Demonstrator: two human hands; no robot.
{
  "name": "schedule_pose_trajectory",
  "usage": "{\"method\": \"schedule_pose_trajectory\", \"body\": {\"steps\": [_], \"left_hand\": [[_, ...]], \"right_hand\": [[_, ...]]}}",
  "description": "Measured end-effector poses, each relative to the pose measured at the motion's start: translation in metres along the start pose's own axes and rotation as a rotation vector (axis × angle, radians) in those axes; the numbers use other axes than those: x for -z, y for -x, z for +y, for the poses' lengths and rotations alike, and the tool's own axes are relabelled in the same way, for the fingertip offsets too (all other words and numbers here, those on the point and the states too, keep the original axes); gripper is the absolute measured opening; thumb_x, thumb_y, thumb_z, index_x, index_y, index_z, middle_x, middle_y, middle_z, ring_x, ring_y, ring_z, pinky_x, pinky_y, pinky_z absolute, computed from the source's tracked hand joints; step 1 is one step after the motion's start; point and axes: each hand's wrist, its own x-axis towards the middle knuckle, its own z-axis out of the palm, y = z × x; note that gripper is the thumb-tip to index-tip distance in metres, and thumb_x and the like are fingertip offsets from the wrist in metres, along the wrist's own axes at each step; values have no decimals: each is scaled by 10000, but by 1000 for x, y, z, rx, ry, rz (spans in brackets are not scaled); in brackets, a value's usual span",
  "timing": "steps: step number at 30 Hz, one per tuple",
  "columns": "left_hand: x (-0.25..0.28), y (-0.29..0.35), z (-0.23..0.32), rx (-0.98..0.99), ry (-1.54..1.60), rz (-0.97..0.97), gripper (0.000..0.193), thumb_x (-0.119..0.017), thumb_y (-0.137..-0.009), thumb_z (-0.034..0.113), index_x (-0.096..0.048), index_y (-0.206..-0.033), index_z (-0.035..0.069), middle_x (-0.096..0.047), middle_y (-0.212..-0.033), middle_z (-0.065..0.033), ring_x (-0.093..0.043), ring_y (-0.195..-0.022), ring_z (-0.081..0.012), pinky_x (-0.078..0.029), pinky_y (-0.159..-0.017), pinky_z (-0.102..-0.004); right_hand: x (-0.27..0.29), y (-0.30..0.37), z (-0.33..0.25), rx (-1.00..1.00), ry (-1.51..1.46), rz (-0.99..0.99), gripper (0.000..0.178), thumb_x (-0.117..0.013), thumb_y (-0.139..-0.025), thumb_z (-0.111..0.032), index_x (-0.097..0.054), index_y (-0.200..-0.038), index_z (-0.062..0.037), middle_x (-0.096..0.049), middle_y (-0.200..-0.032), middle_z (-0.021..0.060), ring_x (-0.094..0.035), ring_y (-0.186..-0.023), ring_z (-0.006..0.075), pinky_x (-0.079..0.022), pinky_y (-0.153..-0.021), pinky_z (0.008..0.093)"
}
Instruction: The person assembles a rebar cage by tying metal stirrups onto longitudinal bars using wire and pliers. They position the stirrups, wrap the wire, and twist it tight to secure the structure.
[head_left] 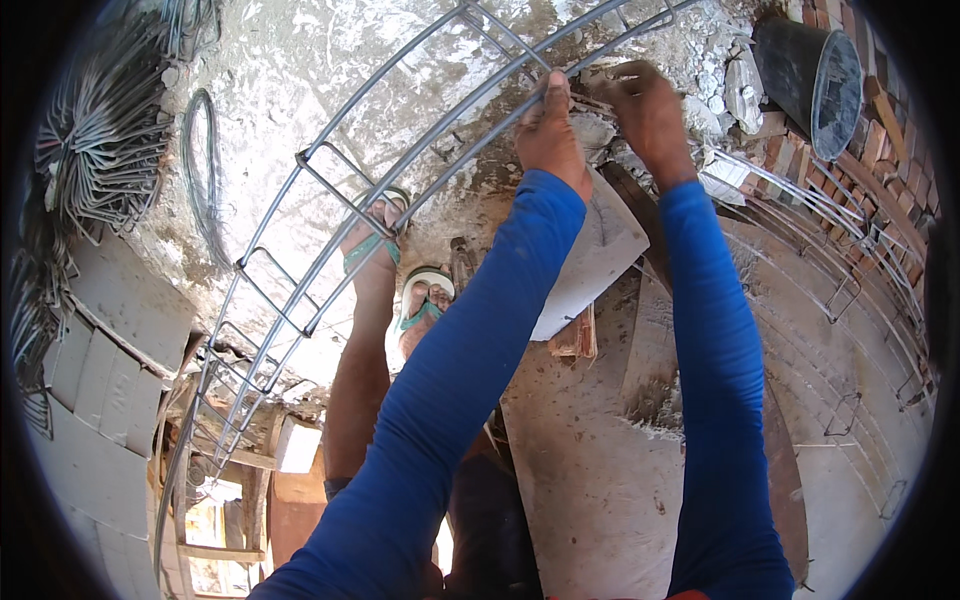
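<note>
A long cage of grey steel reinforcing bars (pixel 345 222), tied with rectangular stirrups (pixel 347 165), runs diagonally from the lower left to the top. My left hand (pixel 553 140) is closed at its near bar, thumb up against the steel by a stirrup corner. Just to the right, my right hand (pixel 655 125) is bent at the wrist with its fingers curled in beside the same bar. Those fingertips are dark and slightly smeared, and whatever they pinch is too small to make out.
A bundle of bent stirrups (pixel 105 135) and a wire loop (pixel 203 165) lie at left. A black bucket (pixel 815 85) lies tipped at the upper right, near stacked bricks (pixel 795 160). Another bar cage (pixel 840 290) stretches along the right. My sandalled feet (pixel 425 300) stand below the cage.
</note>
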Motion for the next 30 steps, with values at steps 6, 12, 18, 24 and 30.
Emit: {"method": "schedule_pose_trajectory", "body": {"steps": [6, 12, 18, 24, 30], "left_hand": [[9, -12, -10, -27, 72, -115, 479, -723, -939, 422, -681, -1147, -7, -659, -1079, -68, -596, -980, -167, -484, -897, -332], [15, -12, -19, -88, -7, -114, 478, -700, -966, 344, -637, -1281, -10, -665, -1168, -78, -613, -1050, -172, -490, -912, -320], [18, 3, 4, -11, 12, -160, 419, -665, -987, 248, -620, -1297, -31, -670, -1235, -103, -605, -1117, -173, -461, -968, -308], [25, 1, -2, -189, -96, -200, 322, -613, -1013, 182, -655, -1253, -29, -701, -1161, -92, -617, -1078, -151, -469, -951, -299], [28, -13, -16, -276, -258, -155, 279, -607, -1016, 193, -691, -1197, -2, -663, -1097, -113, -610, -1000, -184, -465, -885, -326]], "right_hand": [[-9, -9, -28, 493, 281, 25, 406, -575, -977, -268, -537, -1217, 57, -639, -969, 277, -649, -915, 430, -516, -844, 492], [-31, -47, 0, 866, 405, -56, 341, -617, -937, -150, -517, -1200, 42, -692, -922, 199, -690, -841, 342, -550, -759, 434], [-14, 11, -53, 26, -646, -26, 387, -651, -890, -32, -476, -1229, 29, -695, -874, 165, -689, -774, 286, -561, -710, 406], [2, 19, -70, 125, -178, 144, 484, -708, -856, -47, -450, -1260, 22, -703, -874, 177, -700, -793, 290, -560, -712, 390], [-2, 17, -80, 158, -48, 92, 466, -685, -881, -83, -464, -1280, 16, -691, -905, 236, -689, -859, 408, -543, -731, 459]]}}
